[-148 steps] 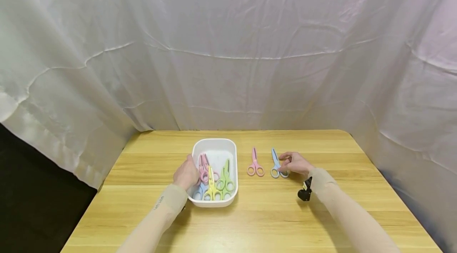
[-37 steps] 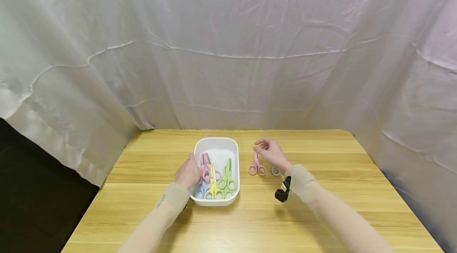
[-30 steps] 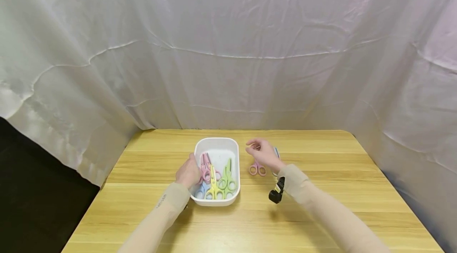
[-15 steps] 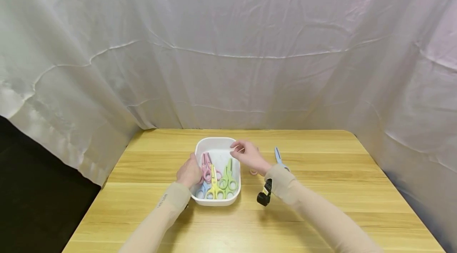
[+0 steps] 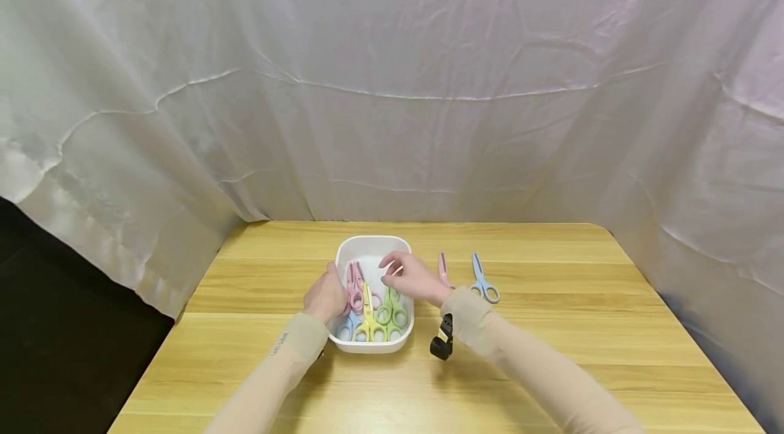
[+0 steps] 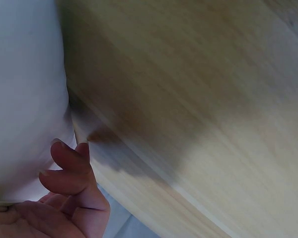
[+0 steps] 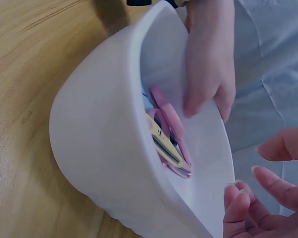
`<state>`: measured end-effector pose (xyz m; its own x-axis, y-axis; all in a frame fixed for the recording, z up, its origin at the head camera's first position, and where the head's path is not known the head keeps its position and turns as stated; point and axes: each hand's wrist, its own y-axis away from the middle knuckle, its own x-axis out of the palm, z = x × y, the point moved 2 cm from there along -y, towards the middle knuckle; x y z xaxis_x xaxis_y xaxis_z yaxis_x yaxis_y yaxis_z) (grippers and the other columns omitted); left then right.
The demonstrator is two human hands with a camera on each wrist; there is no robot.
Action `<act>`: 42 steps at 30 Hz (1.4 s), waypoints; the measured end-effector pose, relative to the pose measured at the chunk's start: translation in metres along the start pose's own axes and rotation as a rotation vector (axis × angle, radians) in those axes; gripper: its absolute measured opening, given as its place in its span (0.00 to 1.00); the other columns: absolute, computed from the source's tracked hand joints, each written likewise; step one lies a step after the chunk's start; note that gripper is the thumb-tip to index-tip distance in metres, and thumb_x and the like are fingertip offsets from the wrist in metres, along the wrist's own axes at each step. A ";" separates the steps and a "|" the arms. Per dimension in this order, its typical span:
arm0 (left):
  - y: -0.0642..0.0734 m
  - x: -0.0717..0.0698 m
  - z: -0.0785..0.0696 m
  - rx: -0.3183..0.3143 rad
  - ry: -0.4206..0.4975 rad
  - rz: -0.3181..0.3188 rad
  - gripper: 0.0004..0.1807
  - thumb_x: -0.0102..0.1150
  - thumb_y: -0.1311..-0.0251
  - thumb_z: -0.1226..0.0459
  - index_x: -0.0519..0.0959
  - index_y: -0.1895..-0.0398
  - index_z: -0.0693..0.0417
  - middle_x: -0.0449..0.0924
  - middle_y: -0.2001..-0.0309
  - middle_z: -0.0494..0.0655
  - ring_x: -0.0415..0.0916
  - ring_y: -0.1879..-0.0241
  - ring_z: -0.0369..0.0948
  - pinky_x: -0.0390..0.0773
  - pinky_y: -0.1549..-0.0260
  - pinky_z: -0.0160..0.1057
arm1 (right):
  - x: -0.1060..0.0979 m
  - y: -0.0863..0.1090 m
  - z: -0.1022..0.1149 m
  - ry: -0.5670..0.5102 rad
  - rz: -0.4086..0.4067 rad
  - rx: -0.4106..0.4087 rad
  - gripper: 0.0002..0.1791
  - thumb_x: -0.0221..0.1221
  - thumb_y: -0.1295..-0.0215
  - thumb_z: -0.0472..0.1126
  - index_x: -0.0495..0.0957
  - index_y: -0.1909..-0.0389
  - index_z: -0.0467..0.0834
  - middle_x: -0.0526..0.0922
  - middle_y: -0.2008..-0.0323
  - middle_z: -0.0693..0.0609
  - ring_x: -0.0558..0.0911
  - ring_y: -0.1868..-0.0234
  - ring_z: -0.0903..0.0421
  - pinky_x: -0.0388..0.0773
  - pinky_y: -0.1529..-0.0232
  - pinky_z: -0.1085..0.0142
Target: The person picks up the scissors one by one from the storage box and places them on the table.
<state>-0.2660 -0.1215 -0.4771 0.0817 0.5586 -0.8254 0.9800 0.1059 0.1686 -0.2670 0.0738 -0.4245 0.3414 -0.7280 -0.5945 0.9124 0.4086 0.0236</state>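
Observation:
A white bin [image 5: 372, 348] stands on the table, its left rim gripped by my left hand [image 5: 326, 296]. The right wrist view shows that hand's thumb inside the wall; in the left wrist view its curled fingers [image 6: 64, 181] touch the outside. Inside lie pink scissors [image 5: 355, 298], yellow scissors [image 5: 369, 315], green scissors [image 5: 393, 315] and partly covered blue scissors [image 5: 346, 326]. My right hand [image 5: 415, 277] hovers over the bin's right side, fingers loosely bent and holding nothing; it hides part of the green scissors.
Right of the bin, another pair of pink scissors [image 5: 443, 269] lies on the table, its handles partly hidden by the right wrist. Farther right lies a separate pair of blue scissors [image 5: 480, 277]. A pale curtain [image 5: 429, 148] surrounds the wooden table [image 5: 582, 325].
My right hand has moved left from the blue scissors on the table, past the pink scissors, to above the bin. My left hand has stayed at the bin's rim.

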 end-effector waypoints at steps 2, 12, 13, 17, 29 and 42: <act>0.000 0.000 0.000 -0.005 0.002 0.004 0.39 0.61 0.49 0.74 0.61 0.31 0.61 0.80 0.59 0.54 0.78 0.63 0.47 0.83 0.59 0.49 | 0.003 0.000 0.001 0.019 0.025 -0.007 0.17 0.62 0.36 0.36 0.77 0.48 0.36 0.82 0.60 0.44 0.80 0.61 0.55 0.81 0.61 0.68; -0.002 0.000 0.002 0.003 -0.023 0.000 0.43 0.64 0.54 0.75 0.60 0.30 0.63 0.80 0.57 0.56 0.78 0.63 0.48 0.83 0.60 0.50 | 0.016 -0.006 0.002 0.127 0.132 -0.032 0.19 0.63 0.39 0.39 0.78 0.47 0.39 0.82 0.58 0.44 0.79 0.60 0.54 0.79 0.59 0.65; -0.002 0.000 0.002 0.003 -0.025 0.000 0.44 0.64 0.55 0.75 0.60 0.30 0.63 0.80 0.56 0.57 0.78 0.63 0.48 0.83 0.60 0.50 | 0.017 -0.006 0.002 0.127 0.144 -0.030 0.19 0.63 0.39 0.39 0.78 0.47 0.40 0.82 0.58 0.44 0.79 0.59 0.53 0.79 0.58 0.63; -0.003 0.001 0.002 0.001 -0.034 0.001 0.46 0.65 0.56 0.75 0.58 0.29 0.63 0.81 0.54 0.58 0.78 0.64 0.49 0.83 0.60 0.51 | 0.020 -0.005 0.004 0.120 0.192 -0.003 0.19 0.62 0.37 0.40 0.78 0.46 0.40 0.82 0.54 0.41 0.80 0.54 0.50 0.82 0.52 0.57; -0.004 0.001 0.002 0.010 -0.055 -0.018 0.45 0.65 0.56 0.74 0.59 0.29 0.63 0.81 0.53 0.59 0.79 0.60 0.50 0.83 0.54 0.54 | 0.029 -0.008 0.006 0.174 0.272 0.015 0.19 0.62 0.38 0.40 0.79 0.45 0.42 0.82 0.51 0.40 0.81 0.52 0.49 0.82 0.48 0.54; -0.005 0.001 0.004 0.026 -0.044 -0.032 0.39 0.64 0.56 0.73 0.63 0.35 0.63 0.81 0.57 0.57 0.79 0.62 0.49 0.83 0.58 0.52 | 0.035 -0.010 0.007 0.146 0.356 0.069 0.17 0.62 0.36 0.40 0.80 0.46 0.43 0.82 0.47 0.41 0.80 0.48 0.49 0.79 0.42 0.50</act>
<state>-0.2700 -0.1242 -0.4808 0.0576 0.5182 -0.8533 0.9866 0.1014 0.1282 -0.2624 0.0406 -0.4404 0.6080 -0.4593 -0.6476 0.7576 0.5795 0.3003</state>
